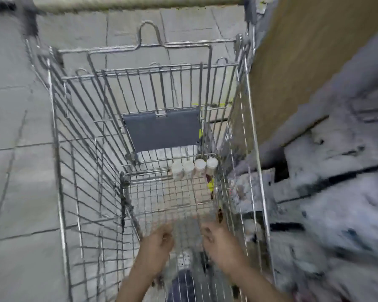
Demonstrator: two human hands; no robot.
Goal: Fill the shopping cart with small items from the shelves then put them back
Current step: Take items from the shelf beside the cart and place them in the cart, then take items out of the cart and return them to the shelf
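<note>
I look down into a wire shopping cart (59,162). Several small white-capped bottles (194,168) stand in a row at the far right of its floor, with a yellow-labelled item (210,185) just in front of them. My left hand (159,239) and my right hand (219,237) reach low into the near end of the cart, a short gap between them. Their fingers look curled inward, but motion blur hides whether they hold anything.
A grey plastic seat flap (162,131) hangs on the cart's far inner gate. Blurred store shelves (336,171) and a brown cardboard panel (303,62) press close on the right. Grey tiled floor (15,127) lies to the left. My shoe (183,260) shows through the mesh.
</note>
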